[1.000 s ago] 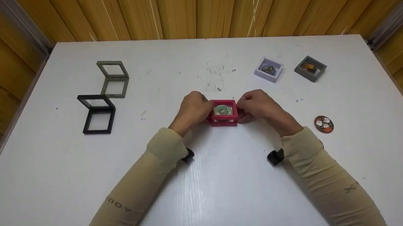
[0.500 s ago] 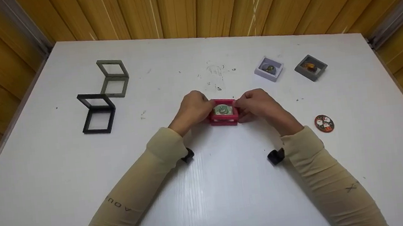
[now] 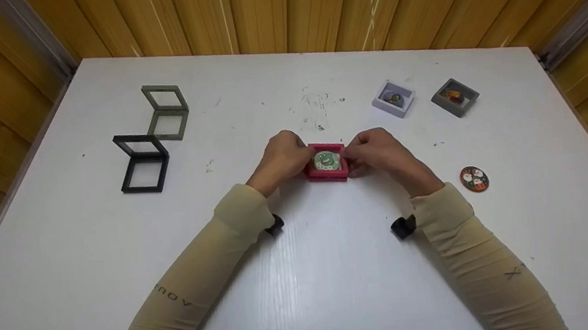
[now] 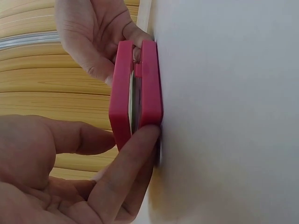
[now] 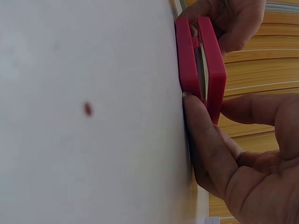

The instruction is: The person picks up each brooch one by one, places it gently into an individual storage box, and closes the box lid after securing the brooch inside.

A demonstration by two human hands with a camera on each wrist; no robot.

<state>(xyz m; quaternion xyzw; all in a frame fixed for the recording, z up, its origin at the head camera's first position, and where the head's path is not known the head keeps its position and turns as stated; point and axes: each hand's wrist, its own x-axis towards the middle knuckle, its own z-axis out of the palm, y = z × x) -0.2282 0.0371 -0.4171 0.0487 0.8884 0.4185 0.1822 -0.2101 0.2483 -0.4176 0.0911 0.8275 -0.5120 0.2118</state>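
A pink-red hinged display frame (image 3: 329, 174) lies on the white table between both hands, with a round green-and-white disc (image 3: 327, 161) showing through its window. From the left side, my left hand (image 3: 285, 157) pinches the frame, thumb on the upper half and fingers at the lower half. My right hand (image 3: 377, 151) grips the opposite side the same way. In the left wrist view a narrow gap parts the two halves of the pink frame (image 4: 150, 88), and the disc's pale edge shows inside. The right wrist view shows the same gap in the frame (image 5: 188, 60).
Two hinged frames, one olive (image 3: 165, 112) and one black (image 3: 143, 161), stand unfolded at the left. A lavender frame (image 3: 388, 108) and a grey frame (image 3: 449, 107), each with an item inside, lie back right. A round patterned disc (image 3: 474, 179) lies right of my right wrist.
The pink frame's upper half has come down towards the lower half, narrowing the gap between them. My right thumb has moved onto the frame's top edge. The other things stay put.
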